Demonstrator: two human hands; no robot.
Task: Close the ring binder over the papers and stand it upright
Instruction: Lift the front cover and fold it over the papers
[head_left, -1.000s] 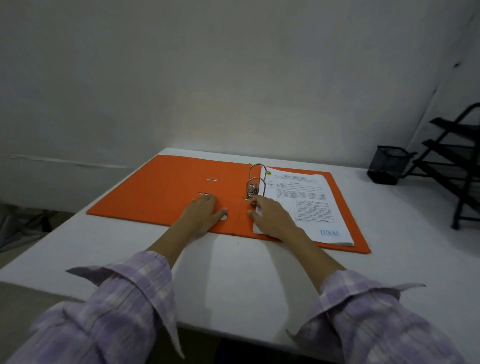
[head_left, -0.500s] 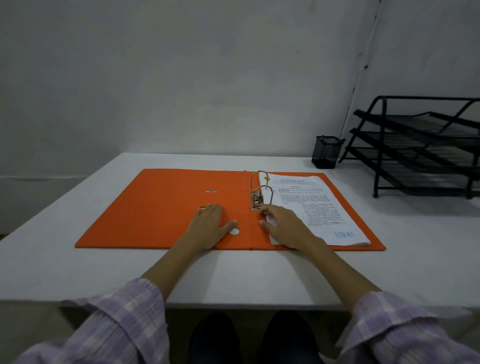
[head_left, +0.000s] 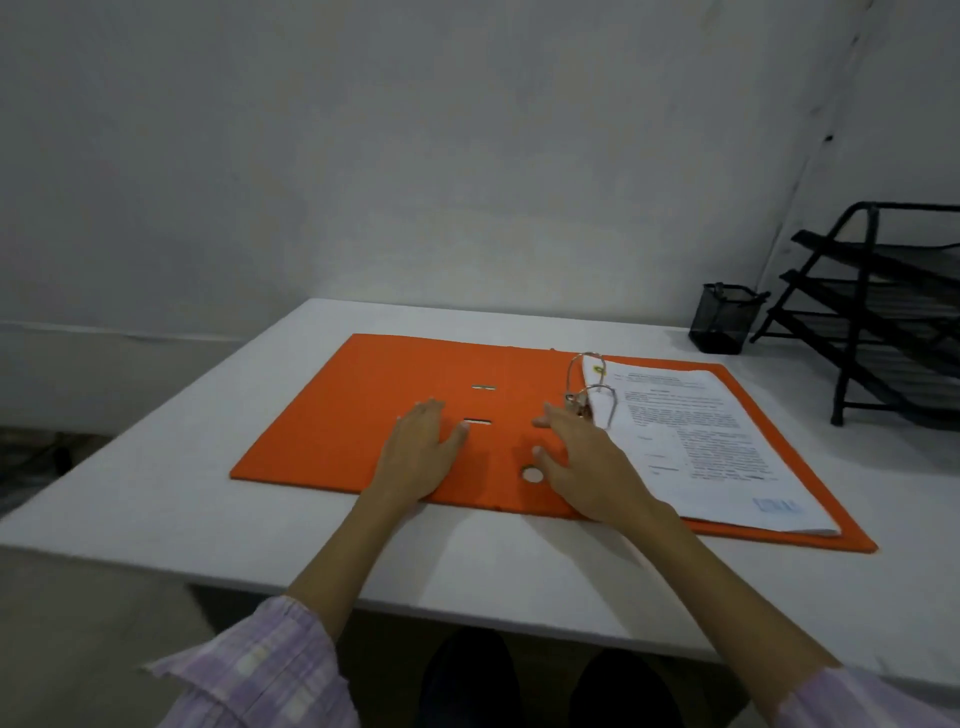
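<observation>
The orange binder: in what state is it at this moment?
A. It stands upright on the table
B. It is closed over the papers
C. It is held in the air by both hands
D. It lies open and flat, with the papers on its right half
D: the orange binder lies spread flat on the table, the papers sit on its right half on the rings, and the left hand and right hand are over its middle.

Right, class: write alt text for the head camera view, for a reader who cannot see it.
An orange ring binder lies open flat on a white table, papers on its rings at right. The left hand rests on the cover; the right hand is by the rings.
</observation>
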